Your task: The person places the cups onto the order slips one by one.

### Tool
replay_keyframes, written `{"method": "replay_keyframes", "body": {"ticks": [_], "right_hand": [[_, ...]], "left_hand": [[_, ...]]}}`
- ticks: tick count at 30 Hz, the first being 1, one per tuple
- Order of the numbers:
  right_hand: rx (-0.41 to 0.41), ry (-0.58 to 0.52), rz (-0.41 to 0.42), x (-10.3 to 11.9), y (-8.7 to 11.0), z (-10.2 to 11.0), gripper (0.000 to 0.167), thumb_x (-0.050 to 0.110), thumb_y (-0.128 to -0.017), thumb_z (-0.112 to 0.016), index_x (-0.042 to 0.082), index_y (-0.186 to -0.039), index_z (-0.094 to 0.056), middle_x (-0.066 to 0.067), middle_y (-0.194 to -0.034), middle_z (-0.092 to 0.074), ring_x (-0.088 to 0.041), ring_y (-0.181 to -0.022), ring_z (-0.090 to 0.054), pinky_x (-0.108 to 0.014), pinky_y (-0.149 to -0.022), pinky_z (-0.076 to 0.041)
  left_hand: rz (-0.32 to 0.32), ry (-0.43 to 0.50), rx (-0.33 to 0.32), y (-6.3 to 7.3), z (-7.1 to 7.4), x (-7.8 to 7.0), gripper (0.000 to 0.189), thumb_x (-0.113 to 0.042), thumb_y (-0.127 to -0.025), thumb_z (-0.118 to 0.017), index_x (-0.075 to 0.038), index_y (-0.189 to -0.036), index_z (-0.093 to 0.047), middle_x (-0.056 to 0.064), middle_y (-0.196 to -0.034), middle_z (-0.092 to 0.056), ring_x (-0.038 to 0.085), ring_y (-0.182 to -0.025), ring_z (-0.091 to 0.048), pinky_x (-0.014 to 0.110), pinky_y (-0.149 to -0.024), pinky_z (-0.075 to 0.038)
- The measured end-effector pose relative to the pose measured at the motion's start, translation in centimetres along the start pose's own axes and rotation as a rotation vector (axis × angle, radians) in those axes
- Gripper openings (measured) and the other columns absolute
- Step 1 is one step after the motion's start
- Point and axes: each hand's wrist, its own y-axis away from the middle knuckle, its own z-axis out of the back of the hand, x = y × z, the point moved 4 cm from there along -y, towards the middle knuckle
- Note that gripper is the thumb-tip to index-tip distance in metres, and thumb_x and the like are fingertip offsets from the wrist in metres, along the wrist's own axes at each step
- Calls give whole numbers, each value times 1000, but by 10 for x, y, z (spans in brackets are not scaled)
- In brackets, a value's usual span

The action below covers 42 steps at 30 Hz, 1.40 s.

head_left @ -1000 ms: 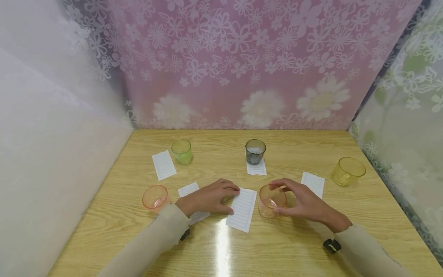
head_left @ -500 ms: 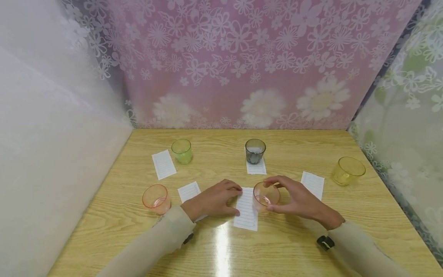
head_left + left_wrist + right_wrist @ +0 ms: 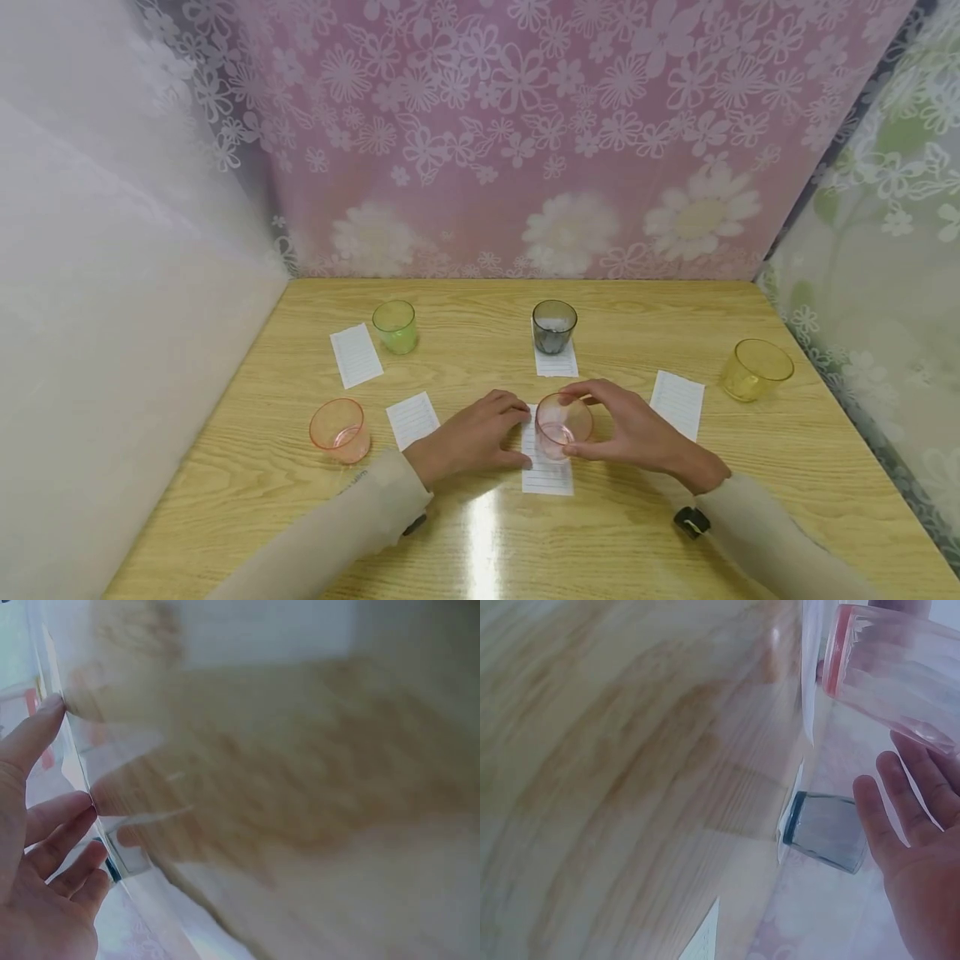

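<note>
Faint ruled lines are printed across a small white rectangular paper slip [image 3: 546, 482]; any marks on it are too small to be read. Taking as clock centre a see-through pale pink tumbler with an orange-red rim [image 3: 564, 427], with twelve at the far side, the left hand [image 3: 480, 435] is seen at nine o'clock and the right hand [image 3: 637, 429] at three. The tumbler is held by the right hand, thumb and fingers curved around its side. The left hand is spread fairly wide, its thumb and fingertips resting at the slip's left part. The tumbler, upright with its round mouth upward, is placed over the slip's upper right; whether its base touches the paper cannot be told. Its wall is smooth and clear, and the paper is seen through it. At twelve o'clock, a smoky grey see-through tumbler [image 3: 554, 329] is stood on another slip; at ten, a green see-through tumbler [image 3: 395, 327]; at nine, beyond the left hand, a second pink tumbler [image 3: 341, 433]; at half past two, a wide yellow see-through cup [image 3: 756, 371].
</note>
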Motion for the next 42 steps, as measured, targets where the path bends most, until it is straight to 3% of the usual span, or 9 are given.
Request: {"method": "replay_keyframes", "body": {"ticks": [15,24,29,32,38,42], "right_hand": [[35,15,-25,-2,-5,-11,70,36,-83,-98,15,-140,-66,8,-131,-72,-17,-126,-67,-47,-105,-60],[48,27,-47,1,-6,-13,71,38,-83,-97,15,-142,-66,8,-131,-72,-16,-126,-67,-46,-105,-59],[59,9,-52,2,-4,-13,82,39,-84,-97,11,-151,-60,1,-143,-69,-20,-130,-64,-50,-106,-58],[59,-7,-53,5,-4,-12,84,38,-87,-94,14,-158,-55,-4,-152,-65,-23,-136,-62,-51,-108,-57],[50,-9,-61,15,-10,-7,74,40,-96,-85,30,-161,-51,4,-157,-61,-22,-146,-56,-56,-114,-51],[46,-1,-40,27,-17,-3,68,37,-98,-82,29,-158,-54,5,-158,-59,-24,-148,-54,-61,-115,-48]], "left_hand": [[-33,-80,-54,-3,0,-8,66,-54,-100,-78,-5,-142,-66,3,-145,-64,20,-142,-54,31,-125,-43],[-40,-74,-61,-3,0,-8,68,-54,-99,-78,-4,-143,-66,3,-144,-65,20,-142,-55,31,-125,-43],[-15,-28,-53,-1,0,-4,68,-54,-100,-78,-6,-146,-65,2,-149,-62,19,-147,-52,31,-128,-40],[1,4,-51,2,1,-1,68,-53,-100,-78,-7,-148,-64,2,-153,-60,19,-149,-50,32,-129,-39],[-17,2,-80,8,19,2,60,-39,-100,-82,-3,-145,-65,8,-154,-60,26,-149,-51,37,-127,-43],[-16,17,-70,15,35,5,58,-33,-103,-80,-1,-148,-62,12,-156,-59,30,-150,-51,41,-124,-46]]}}
